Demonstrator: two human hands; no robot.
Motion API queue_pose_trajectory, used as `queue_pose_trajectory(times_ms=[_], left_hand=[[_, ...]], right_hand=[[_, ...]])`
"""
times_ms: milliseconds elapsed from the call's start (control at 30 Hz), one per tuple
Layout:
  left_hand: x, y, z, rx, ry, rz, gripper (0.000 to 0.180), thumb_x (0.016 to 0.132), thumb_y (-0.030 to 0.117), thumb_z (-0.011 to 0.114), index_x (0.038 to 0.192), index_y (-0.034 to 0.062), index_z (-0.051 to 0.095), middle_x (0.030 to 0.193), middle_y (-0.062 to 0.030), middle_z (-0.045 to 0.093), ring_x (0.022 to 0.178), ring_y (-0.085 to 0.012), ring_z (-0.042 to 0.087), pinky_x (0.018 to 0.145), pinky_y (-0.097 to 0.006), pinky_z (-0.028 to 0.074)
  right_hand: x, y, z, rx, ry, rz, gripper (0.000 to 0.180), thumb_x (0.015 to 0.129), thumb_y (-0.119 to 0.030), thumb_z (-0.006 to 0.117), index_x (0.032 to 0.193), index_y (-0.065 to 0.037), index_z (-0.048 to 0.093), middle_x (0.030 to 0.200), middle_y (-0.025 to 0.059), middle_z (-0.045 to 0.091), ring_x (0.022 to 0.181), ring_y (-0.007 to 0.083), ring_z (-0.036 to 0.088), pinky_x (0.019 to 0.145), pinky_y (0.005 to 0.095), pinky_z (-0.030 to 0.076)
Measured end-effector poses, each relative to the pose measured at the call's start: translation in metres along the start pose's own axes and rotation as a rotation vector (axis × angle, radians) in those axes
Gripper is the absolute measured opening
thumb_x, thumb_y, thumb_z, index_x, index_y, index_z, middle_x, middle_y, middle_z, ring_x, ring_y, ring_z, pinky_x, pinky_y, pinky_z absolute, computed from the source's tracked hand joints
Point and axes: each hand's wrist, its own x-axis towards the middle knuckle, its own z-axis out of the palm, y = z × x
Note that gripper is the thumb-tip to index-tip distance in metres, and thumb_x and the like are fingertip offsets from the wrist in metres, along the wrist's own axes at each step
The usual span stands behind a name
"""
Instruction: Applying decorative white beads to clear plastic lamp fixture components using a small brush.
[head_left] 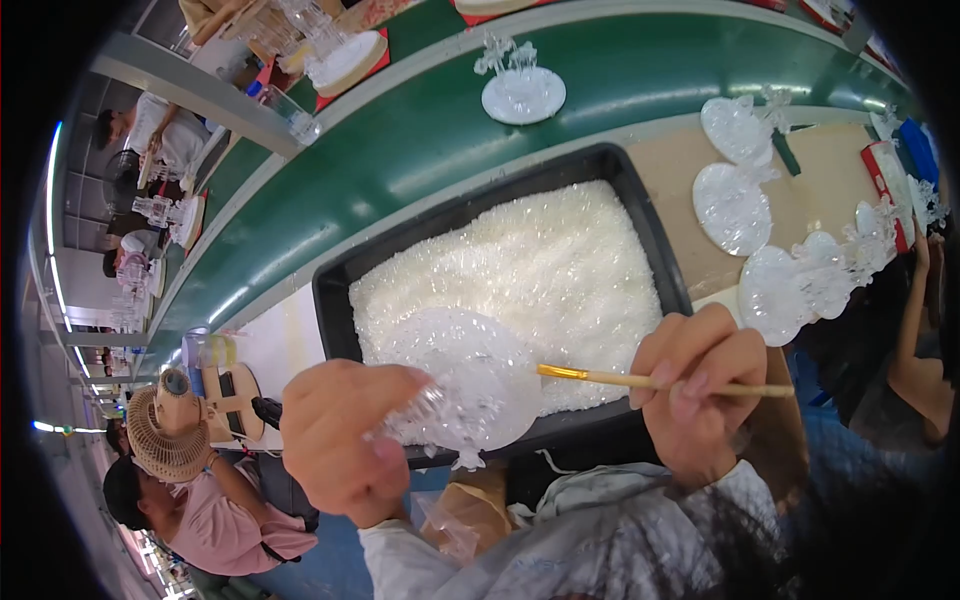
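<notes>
My left hand (345, 430) is closed around the clear plastic part of an ornament with a round white base (500, 385). The ornament is held tilted over a black tray (655, 240) of glittery white flakes (540, 250). Between the fingers of my right hand (700, 385) is a thin paintbrush (615, 379) with a wooden handle and a yellowish ferrule. Its tip points left, close to the right edge of the base; whether it touches cannot be told. My left fingers hide part of the clear piece.
Beyond the tray curves a green conveyor belt (400, 165) carrying one clear ornament (523, 97). Several similar white-based ornaments (733, 210) lie on cardboard (660, 165) at the right. A person in pink (235, 510) sits at the left beside a beige fan (170, 425). Another person's arm (915, 340) is far right.
</notes>
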Motion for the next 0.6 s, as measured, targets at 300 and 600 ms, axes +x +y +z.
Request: queue_pose_trajectory(times_ms=[300, 600], left_hand=[[0.087, -0.137, 0.003, 0.39, 0.307, -0.44, 0.014, 0.1, 0.012, 0.045, 0.107, 0.0035, 0.053, 0.081, -0.0184, 0.067, 0.076, -0.0295, 0.07, 0.067, -0.039, 0.052], [-0.005, -0.337, 0.06, 0.579, 0.151, -0.852, 0.027, 0.091, 0.013, 0.049, 0.116, 0.0062, 0.05, 0.089, -0.0287, 0.066, 0.088, -0.0477, 0.064, 0.077, -0.056, 0.049]], right_hand=[[0.124, -0.035, -0.035, -0.464, -0.197, 0.232, 0.011, 0.091, -0.011, 0.053, 0.095, 0.0, 0.056, 0.074, 0.0073, 0.052, 0.056, 0.0119, 0.049, 0.048, 0.0223, 0.04], [0.282, 0.144, -0.063, -1.248, -0.443, 0.582, 0.029, 0.087, -0.025, 0.052, 0.089, -0.001, 0.067, 0.073, 0.0143, 0.066, 0.064, 0.0224, 0.065, 0.06, 0.0371, 0.052]])
